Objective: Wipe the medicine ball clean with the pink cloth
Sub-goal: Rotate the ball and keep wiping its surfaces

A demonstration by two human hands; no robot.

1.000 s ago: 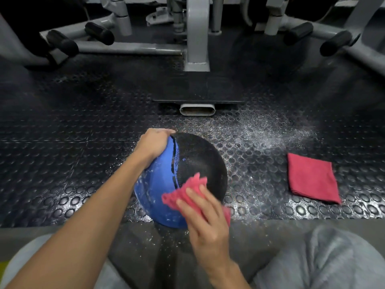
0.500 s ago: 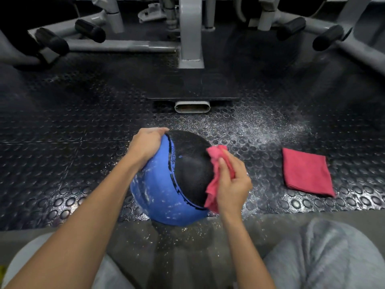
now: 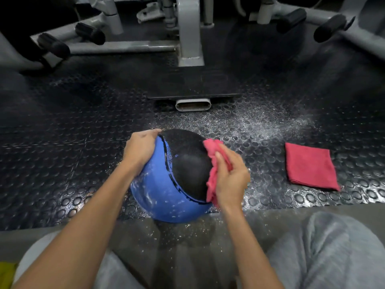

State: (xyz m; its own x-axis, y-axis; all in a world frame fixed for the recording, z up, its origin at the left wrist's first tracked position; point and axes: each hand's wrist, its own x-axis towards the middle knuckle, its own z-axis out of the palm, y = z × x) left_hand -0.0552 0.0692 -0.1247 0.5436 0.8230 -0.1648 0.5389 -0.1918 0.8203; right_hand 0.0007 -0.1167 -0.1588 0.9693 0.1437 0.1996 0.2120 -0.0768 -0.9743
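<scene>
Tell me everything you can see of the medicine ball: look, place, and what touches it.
The medicine ball is round, blue on the near side and grainy black on top, with white specks on the blue. It rests on the studded floor. The left hand grips its upper left; the right hand holds the pink cloth against its right side.

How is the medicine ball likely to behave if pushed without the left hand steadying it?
It would probably roll: the medicine ball is round, resting on the studded floor, left hand gripping its top. Its textured black panel likely resists slipping.
</scene>
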